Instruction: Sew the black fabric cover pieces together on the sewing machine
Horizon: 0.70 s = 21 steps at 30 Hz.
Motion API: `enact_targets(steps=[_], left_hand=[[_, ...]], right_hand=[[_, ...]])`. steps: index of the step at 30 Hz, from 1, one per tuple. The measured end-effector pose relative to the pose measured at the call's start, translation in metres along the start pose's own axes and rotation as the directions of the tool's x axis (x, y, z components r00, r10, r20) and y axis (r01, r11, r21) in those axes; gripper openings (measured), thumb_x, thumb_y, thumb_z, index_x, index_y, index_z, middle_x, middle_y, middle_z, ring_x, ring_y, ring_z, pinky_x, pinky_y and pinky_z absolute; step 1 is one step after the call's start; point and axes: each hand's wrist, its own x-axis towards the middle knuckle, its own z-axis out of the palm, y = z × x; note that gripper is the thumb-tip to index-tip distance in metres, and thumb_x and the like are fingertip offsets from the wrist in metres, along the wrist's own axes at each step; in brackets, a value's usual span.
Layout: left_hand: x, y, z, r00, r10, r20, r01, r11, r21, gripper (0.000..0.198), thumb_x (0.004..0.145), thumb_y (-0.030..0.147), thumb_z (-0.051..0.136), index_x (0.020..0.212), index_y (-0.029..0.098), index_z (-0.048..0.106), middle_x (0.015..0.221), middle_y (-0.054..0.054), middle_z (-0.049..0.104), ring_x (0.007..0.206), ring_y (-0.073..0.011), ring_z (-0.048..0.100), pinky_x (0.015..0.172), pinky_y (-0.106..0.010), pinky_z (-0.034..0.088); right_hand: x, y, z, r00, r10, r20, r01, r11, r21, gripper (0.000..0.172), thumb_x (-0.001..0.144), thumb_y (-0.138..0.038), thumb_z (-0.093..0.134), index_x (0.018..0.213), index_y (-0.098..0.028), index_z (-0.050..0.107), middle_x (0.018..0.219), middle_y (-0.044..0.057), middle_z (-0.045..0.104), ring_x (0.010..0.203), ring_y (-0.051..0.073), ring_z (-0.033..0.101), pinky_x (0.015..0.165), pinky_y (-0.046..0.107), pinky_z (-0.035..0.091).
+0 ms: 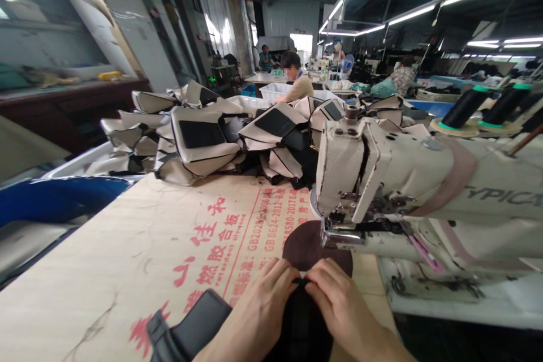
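Observation:
My left hand (265, 300) and my right hand (335, 294) pinch a black sewn piece (303, 322) between them, fingertips close together at its upper edge. A dark brown rounded piece (303, 246) lies just beyond my fingers, partly under the head of the sewing machine (345, 181). Whether the brown and black parts are joined, I cannot tell. Left of my left hand, black padded pieces (203, 322) rest on the plywood tabletop (139, 249). The lower end of the black piece runs out of view.
Beige and black sewn covers (203, 136) are heaped along the table's far edge. Black thread spools (464, 107) stand on the right behind the machine. A blue bin (80, 198) is at the left. A co-worker (297, 79) sits beyond the heap.

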Motion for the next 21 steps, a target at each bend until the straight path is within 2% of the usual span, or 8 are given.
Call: enact_targets(steps=[5, 9, 11, 14, 16, 18, 21], left_hand=[[0.000, -0.002, -0.012, 0.995, -0.096, -0.035, 0.090, 0.987, -0.135, 0.025, 0.092, 0.024, 0.036, 0.094, 0.020, 0.060, 0.090, -0.003, 0.061, 0.085, -0.0149, 0.057, 0.077, -0.027, 0.047], [-0.017, -0.012, -0.019, 0.993, -0.116, 0.002, 0.116, 0.991, -0.063, 0.028, 0.087, 0.029, 0.047, 0.112, 0.027, 0.059, 0.107, -0.003, 0.063, 0.097, -0.0184, 0.059, 0.085, -0.031, 0.048], [-0.025, -0.018, -0.021, 0.992, -0.120, 0.030, 0.122, 0.991, -0.056, 0.036, 0.088, 0.030, 0.045, 0.123, 0.033, 0.051, 0.124, -0.003, 0.057, 0.110, -0.0202, 0.055, 0.095, -0.037, 0.044], [-0.027, -0.029, -0.020, 0.984, -0.103, 0.145, 0.135, 0.964, -0.231, 0.039, 0.091, 0.036, 0.039, 0.129, 0.035, 0.045, 0.140, 0.000, 0.042, 0.126, -0.0195, 0.041, 0.106, -0.041, 0.031], [-0.024, -0.038, -0.016, 0.973, -0.082, 0.215, 0.159, 0.914, -0.372, 0.040, 0.091, 0.040, 0.038, 0.130, 0.032, 0.046, 0.140, 0.000, 0.043, 0.129, -0.0194, 0.036, 0.109, -0.041, 0.025], [-0.019, -0.047, -0.009, 0.967, -0.089, 0.237, 0.199, 0.848, -0.491, 0.041, 0.091, 0.042, 0.037, 0.127, 0.027, 0.050, 0.132, -0.001, 0.052, 0.126, -0.0195, 0.041, 0.109, -0.040, 0.025], [-0.013, -0.056, 0.003, 0.964, -0.142, 0.225, 0.254, 0.744, -0.618, 0.040, 0.091, 0.044, 0.037, 0.113, 0.019, 0.060, 0.111, -0.002, 0.065, 0.106, -0.0201, 0.055, 0.098, -0.036, 0.039]], right_hand=[[0.004, 0.007, 0.006, 0.996, -0.024, -0.091, 0.020, 0.999, -0.045, 0.021, 0.096, -0.025, 0.036, 0.080, -0.018, 0.048, 0.077, 0.001, 0.052, 0.076, 0.015, 0.048, 0.069, 0.027, 0.035], [0.003, 0.008, 0.006, 0.990, -0.059, -0.129, 0.050, 0.996, -0.072, 0.024, 0.096, -0.025, 0.037, 0.077, -0.018, 0.049, 0.075, 0.001, 0.052, 0.074, 0.015, 0.048, 0.068, 0.027, 0.034], [0.002, 0.008, 0.004, 0.990, -0.064, -0.123, 0.057, 0.996, -0.063, 0.024, 0.096, -0.026, 0.036, 0.077, -0.018, 0.049, 0.074, 0.001, 0.053, 0.073, 0.015, 0.047, 0.067, 0.026, 0.033], [0.002, 0.008, 0.002, 0.990, -0.077, -0.121, 0.070, 0.996, -0.059, 0.026, 0.097, -0.027, 0.035, 0.077, -0.017, 0.049, 0.074, 0.001, 0.053, 0.074, 0.015, 0.047, 0.067, 0.026, 0.033], [0.004, 0.008, 0.002, 0.989, -0.088, -0.116, 0.081, 0.995, -0.062, 0.028, 0.097, -0.028, 0.035, 0.075, -0.017, 0.049, 0.074, 0.001, 0.053, 0.074, 0.015, 0.048, 0.068, 0.026, 0.033], [0.006, 0.008, 0.004, 0.989, -0.100, -0.107, 0.094, 0.993, -0.067, 0.029, 0.097, -0.028, 0.036, 0.074, -0.017, 0.050, 0.073, 0.001, 0.053, 0.073, 0.014, 0.048, 0.068, 0.026, 0.034], [0.009, 0.006, 0.006, 0.989, -0.103, -0.110, 0.095, 0.993, -0.074, 0.030, 0.097, -0.028, 0.036, 0.073, -0.017, 0.051, 0.071, 0.001, 0.053, 0.072, 0.014, 0.049, 0.066, 0.026, 0.034]])
